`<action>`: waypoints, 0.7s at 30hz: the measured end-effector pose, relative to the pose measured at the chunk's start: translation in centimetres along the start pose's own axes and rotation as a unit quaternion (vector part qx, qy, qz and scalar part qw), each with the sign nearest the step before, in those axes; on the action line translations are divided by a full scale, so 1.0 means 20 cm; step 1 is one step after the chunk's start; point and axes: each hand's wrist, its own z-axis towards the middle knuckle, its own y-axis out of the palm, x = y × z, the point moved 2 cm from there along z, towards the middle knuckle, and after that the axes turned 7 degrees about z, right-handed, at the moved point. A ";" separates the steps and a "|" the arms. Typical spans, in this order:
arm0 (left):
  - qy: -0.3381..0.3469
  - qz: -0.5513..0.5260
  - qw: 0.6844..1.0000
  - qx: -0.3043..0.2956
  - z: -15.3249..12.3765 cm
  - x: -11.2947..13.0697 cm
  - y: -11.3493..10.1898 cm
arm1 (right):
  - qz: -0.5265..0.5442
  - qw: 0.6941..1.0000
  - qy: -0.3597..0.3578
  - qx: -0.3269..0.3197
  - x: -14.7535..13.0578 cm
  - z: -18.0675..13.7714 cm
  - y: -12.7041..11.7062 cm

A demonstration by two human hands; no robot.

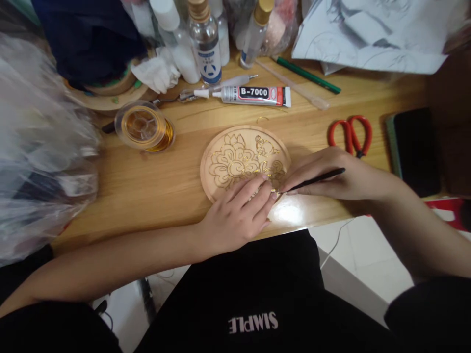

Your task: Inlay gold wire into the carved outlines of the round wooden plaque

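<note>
A round wooden disc point(235, 149) lies on the wooden table point(154, 186), with a flower outlined on it in gold wire. My left hand point(237, 215) rests over the disc's near edge, fingers pressed flat on the wire pattern. My right hand point(331, 174) lies at the disc's right side and pinches a thin black tool point(318, 180), whose tip meets the left fingertips at the disc's lower right edge.
A spool of gold wire point(145, 126) sits to the left. A B-7000 glue tube point(253, 95), bottles point(205, 41) and a green pencil point(307, 75) lie behind. Red scissors point(351, 135) and a dark phone point(414, 147) are on the right. A plastic bag point(40, 152) bulges at left.
</note>
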 end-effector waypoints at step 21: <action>0.009 0.014 1.000 0.005 0.01 0.00 -0.01 | 0.040 0.998 0.024 0.044 0.02 -0.06 0.02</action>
